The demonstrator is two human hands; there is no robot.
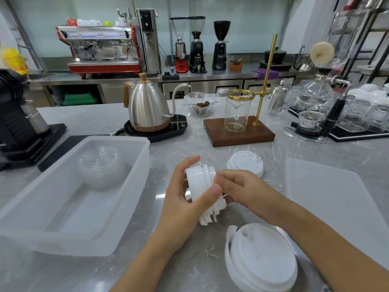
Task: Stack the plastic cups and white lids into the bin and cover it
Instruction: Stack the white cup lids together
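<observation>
Both hands, left hand (185, 199) and right hand (237, 189), curl their fingers around a loose stack of white lids (205, 190) held above the counter (189, 148), beside the bin (134, 182), so uneven squeezing could fan them out and spill them.

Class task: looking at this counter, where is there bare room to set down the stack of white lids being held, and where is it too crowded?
Free: the bin floor in front of the clear cups, and the counter strip between bin and left hand. Crowded: around the loose lids beside the bin cover, and the far counter by the kettle.
</observation>
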